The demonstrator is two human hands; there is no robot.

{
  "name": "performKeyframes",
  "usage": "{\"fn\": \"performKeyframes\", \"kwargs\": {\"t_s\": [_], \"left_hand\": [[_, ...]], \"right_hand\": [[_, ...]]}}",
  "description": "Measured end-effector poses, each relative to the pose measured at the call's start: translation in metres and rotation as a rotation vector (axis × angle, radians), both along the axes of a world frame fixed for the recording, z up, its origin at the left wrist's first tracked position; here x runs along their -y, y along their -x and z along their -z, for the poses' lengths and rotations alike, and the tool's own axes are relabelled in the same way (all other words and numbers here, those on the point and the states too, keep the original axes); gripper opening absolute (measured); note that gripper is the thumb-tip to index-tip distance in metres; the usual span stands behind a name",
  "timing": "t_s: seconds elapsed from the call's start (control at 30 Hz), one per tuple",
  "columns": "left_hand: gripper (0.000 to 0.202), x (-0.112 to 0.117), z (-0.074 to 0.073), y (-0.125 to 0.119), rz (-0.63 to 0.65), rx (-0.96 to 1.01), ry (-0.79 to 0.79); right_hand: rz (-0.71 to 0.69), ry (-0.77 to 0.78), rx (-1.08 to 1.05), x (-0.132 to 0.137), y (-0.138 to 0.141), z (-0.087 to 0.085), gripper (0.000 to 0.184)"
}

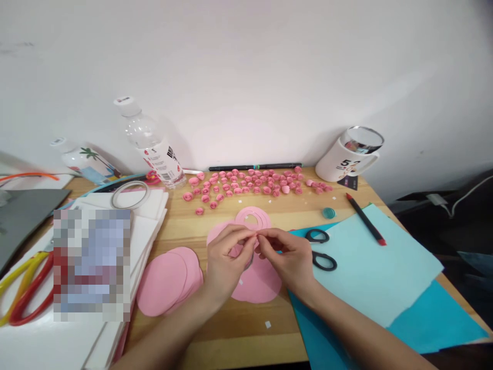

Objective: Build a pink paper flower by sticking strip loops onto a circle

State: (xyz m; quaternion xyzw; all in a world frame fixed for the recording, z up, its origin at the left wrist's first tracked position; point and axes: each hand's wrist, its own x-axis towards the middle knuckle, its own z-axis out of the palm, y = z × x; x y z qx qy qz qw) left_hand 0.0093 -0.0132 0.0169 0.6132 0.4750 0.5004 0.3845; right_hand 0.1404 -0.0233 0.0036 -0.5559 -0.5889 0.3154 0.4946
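Observation:
My left hand [227, 262] and my right hand [288, 259] meet over the middle of the wooden desk [246, 329], fingertips pinched together on a thin pink paper strip [254, 237]. Under them lie pink paper circles [258, 285] and a pink spiral-cut disc [253, 218]. A stack of pink discs [165, 281] lies to the left. Several small rolled pink paper roses [250, 184] are spread along the back of the desk.
Black-handled scissors [321, 249] rest on light blue and teal paper sheets [385, 267] at the right, with a red pencil [365, 220]. A white mug [352, 156], two bottles [152, 144], a black pen [254, 167], white sheets [146, 226] and a tape ring [130, 194] stand around.

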Motion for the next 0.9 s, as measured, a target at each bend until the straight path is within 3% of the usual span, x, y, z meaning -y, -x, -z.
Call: {"fn": "performKeyframes", "kwargs": {"t_s": [0.2, 0.57, 0.73, 0.9], "left_hand": [[0.017, 0.002, 0.003, 0.001, 0.01, -0.046, -0.075], [0.02, 0.003, 0.012, 0.001, 0.025, -0.203, -0.175], [0.02, 0.005, 0.017, 0.0, -0.005, -0.277, -0.215], [0.028, 0.003, 0.019, 0.0, 0.05, -0.208, -0.174]], "right_hand": [[0.02, -0.205, 0.184, 0.002, 0.001, 0.0, 0.014], [-0.023, 0.128, 0.017, -0.002, -0.001, -0.001, 0.007], [0.013, 0.119, 0.094, -0.002, 0.001, -0.003, 0.01], [0.034, 0.12, 0.05, -0.003, 0.001, -0.003, 0.009]]}}
